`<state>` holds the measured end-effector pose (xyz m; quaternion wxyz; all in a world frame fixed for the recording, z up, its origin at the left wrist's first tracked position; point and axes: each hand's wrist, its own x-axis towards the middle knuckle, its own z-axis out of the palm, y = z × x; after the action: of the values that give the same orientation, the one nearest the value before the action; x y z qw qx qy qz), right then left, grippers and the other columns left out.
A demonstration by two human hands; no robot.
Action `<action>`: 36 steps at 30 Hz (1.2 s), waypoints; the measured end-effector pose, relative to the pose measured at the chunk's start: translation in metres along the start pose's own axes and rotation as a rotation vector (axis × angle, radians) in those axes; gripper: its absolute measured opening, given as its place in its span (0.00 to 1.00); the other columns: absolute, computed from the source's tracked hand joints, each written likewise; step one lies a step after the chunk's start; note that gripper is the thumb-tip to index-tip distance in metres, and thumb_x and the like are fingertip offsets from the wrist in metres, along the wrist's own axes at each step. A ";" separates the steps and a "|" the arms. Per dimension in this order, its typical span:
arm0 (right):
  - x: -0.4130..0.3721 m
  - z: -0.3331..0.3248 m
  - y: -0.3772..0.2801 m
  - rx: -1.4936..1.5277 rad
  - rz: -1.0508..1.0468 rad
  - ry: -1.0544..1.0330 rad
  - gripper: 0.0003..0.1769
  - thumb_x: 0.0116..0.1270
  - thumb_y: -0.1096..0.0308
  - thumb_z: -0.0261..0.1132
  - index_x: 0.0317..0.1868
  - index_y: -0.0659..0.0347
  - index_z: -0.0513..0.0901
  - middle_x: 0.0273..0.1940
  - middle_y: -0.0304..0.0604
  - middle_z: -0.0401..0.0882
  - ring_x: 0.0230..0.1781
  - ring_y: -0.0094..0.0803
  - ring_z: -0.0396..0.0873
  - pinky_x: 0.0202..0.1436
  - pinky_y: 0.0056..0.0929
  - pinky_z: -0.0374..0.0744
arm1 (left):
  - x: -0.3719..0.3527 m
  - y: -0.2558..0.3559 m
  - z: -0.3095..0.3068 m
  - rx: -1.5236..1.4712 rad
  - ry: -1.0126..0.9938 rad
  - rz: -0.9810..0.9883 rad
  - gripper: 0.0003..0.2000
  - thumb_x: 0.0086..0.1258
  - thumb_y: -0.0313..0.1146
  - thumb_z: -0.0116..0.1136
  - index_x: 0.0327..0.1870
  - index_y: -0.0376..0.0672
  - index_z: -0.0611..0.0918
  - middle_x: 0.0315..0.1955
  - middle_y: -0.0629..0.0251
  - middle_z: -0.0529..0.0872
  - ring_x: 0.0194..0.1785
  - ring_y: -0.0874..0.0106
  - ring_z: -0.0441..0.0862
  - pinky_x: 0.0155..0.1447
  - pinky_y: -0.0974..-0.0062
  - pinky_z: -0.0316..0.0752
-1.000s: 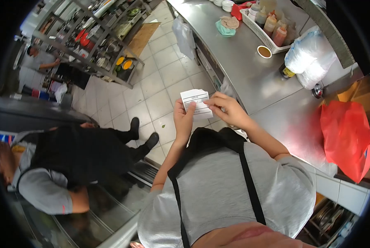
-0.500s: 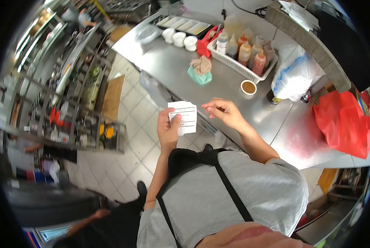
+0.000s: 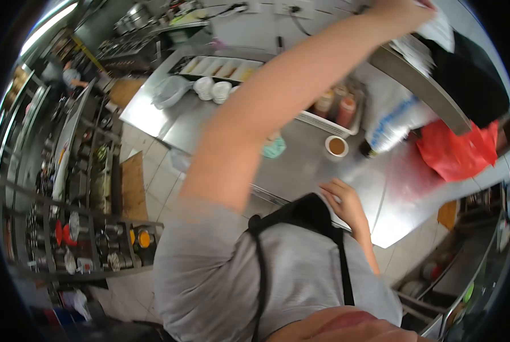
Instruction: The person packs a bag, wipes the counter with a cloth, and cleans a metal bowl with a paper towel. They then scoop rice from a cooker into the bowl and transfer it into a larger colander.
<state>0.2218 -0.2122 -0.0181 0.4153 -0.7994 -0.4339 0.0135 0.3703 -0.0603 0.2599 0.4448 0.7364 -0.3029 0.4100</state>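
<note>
My left hand [image 3: 400, 12] is raised far to the upper right, above the ledge, its arm stretched across the view. Its fingertips, partly cut off by the top edge, pinch a white paper slip [image 3: 439, 31]. Below the ledge's top lie more white papers [image 3: 413, 52]. My right hand [image 3: 346, 202] hovers low by the counter's near edge, fingers loosely bent and apart, holding nothing visible. Nearest to it on the counter is a small white cup of brown sauce [image 3: 338, 147]. The raised arm hides part of the sauce bottle basket [image 3: 329, 123] and a green cloth [image 3: 275, 147].
The steel counter [image 3: 300, 171] carries stacked white bowls [image 3: 203, 88], a tray of white containers [image 3: 218, 68], a plastic-wrapped bundle [image 3: 392, 122] and a red bag [image 3: 460, 151]. A grey ledge [image 3: 420, 85] juts over its right side. Shelving [image 3: 84, 211] stands left; a person [image 3: 71, 75] is farther back.
My left hand has swung from in front of my chest up to the upper right with the slip. My right hand has dropped lower and closer to my body. The view has shifted.
</note>
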 end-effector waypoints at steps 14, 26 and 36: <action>-0.051 0.019 0.018 -0.259 0.432 0.290 0.08 0.62 0.76 0.60 0.40 0.68 0.81 0.26 0.43 0.73 0.21 0.27 0.67 0.23 0.24 0.64 | -0.016 -0.066 0.057 0.368 -0.227 -0.120 0.15 0.56 0.42 0.60 0.37 0.40 0.83 0.34 0.56 0.84 0.40 0.66 0.82 0.42 0.70 0.75; 0.013 0.029 0.021 -0.156 0.276 0.140 0.08 0.61 0.76 0.60 0.40 0.70 0.80 0.28 0.49 0.73 0.26 0.37 0.73 0.32 0.28 0.72 | -0.040 -0.039 0.013 0.468 -0.261 -0.001 0.17 0.54 0.47 0.60 0.35 0.44 0.84 0.33 0.61 0.86 0.38 0.66 0.83 0.40 0.68 0.76; 0.121 0.102 0.042 0.124 -0.029 -0.126 0.08 0.60 0.72 0.61 0.36 0.68 0.80 0.27 0.47 0.72 0.26 0.36 0.72 0.31 0.28 0.71 | -0.230 -0.020 -0.236 0.094 0.377 -0.564 0.14 0.62 0.41 0.58 0.37 0.39 0.82 0.25 0.67 0.81 0.29 0.76 0.77 0.35 0.76 0.71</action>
<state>0.2871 -0.0722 -0.0724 0.4361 -0.7634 -0.4689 0.0846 0.1971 0.1803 0.1139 0.5544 0.7222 0.0196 0.4132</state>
